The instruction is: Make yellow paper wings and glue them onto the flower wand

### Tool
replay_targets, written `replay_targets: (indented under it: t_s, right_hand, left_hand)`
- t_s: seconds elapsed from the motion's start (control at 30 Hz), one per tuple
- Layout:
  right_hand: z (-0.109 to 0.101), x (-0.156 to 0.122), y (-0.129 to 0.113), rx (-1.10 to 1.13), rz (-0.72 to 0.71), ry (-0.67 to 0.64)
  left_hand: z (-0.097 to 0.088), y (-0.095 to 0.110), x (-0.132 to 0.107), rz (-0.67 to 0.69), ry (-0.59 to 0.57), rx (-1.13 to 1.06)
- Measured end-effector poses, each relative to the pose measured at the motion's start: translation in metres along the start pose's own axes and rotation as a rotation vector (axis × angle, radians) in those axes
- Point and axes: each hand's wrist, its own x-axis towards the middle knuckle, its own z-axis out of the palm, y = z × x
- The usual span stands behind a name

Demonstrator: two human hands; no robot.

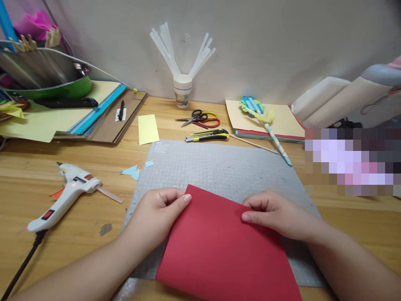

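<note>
A sheet of red paper (pixel 219 246) lies tilted on a grey cutting mat (pixel 213 167) on the wooden desk. My left hand (pixel 159 209) pinches the sheet's far left corner, thumb on top and fingers curled. My right hand (pixel 272 211) is closed on the sheet's far right edge, thumb pressing down on the paper. Both forearms reach in from the bottom of the view.
A white hot glue gun (pixel 65 194) lies left of the mat with its cord. Behind the mat are a yellow utility knife (pixel 208 136), scissors (pixel 200 118), a yellow paper slip (pixel 148 128), a cup of glue sticks (pixel 182 93), paper stacks (pixel 62 117) and a paper craft on a stick (pixel 266 125).
</note>
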Motion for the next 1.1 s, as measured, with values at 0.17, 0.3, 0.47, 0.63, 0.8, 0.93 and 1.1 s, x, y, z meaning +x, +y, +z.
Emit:
replay_targets:
  t_s: [0.17, 0.3, 0.47, 0.63, 0.8, 0.93, 1.1]
  right_hand:
    - [0.0020, -0.0003, -0.0013, -0.063, -0.022, 0.013]
    - [0.0048, -0.0009, -0.0018, -0.105, -0.015, 0.017]
    - [0.0052, -0.0014, -0.0016, -0.130, -0.007, 0.026]
    - [0.0035, -0.0008, -0.0026, -0.140, -0.009, 0.022]
    - [0.0040, -0.0013, -0.0030, -0.123, -0.014, 0.008]
    - [0.0034, -0.0020, -0.0019, -0.099, -0.008, 0.013]
    - [0.0014, -0.0024, -0.0004, -0.052, -0.015, 0.055]
  left_hand:
    - [0.0000, 0.0003, 0.0001, 0.066, 0.020, 0.027]
    - [0.0014, 0.0032, -0.0014, 0.077, 0.071, 0.117]
    - [0.0015, 0.0026, -0.0029, 0.110, 0.109, 0.185]
    - [0.0009, 0.0018, -0.0022, 0.116, 0.098, 0.196]
    - [0.0014, 0.0035, -0.0034, 0.119, 0.096, 0.199]
    - [0.0019, 0.0054, -0.0040, 0.114, 0.113, 0.225]
    - [0.0024, 0.0066, -0.0024, 0.091, 0.153, 0.233]
